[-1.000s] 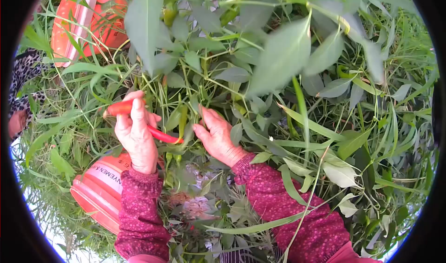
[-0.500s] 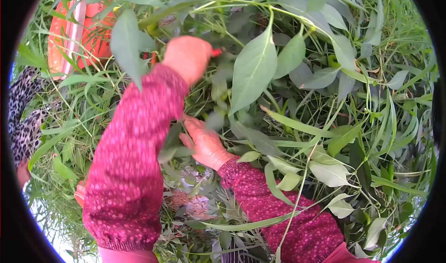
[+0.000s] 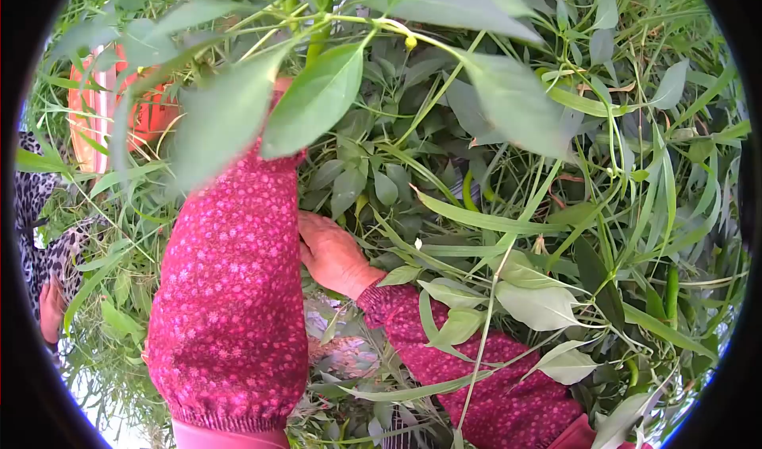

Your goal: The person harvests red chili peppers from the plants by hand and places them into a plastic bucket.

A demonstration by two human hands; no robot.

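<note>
My left hand (image 3: 281, 88) reaches up into the pepper plant on the left, mostly hidden behind large leaves; only a small patch of skin shows, so its fingers and anything in them are out of sight. Below it lies my right hand (image 3: 337, 254), back upward, low among the foliage. Its thumb stands apart from the fingers, and the fingertips run behind my left sleeve (image 3: 234, 290). A broad pepper leaf (image 3: 317, 100) hangs in front of my left wrist. Right of my hands, a slim green pepper (image 3: 469, 191) hangs among the stems.
An orange-red container (image 3: 147, 123) with a pale strip stands in the grass at upper left. At the left edge is another person's hand (image 3: 52, 310) beside a spotted sleeve (image 3: 67, 246). Another green pepper (image 3: 672, 294) hangs at right. Long grass blades and stems cross the view.
My left hand has moved up and left behind the leaves; the red thing that showed at it is no longer visible. My right hand has shifted slightly left. The top leaves have swung left.
</note>
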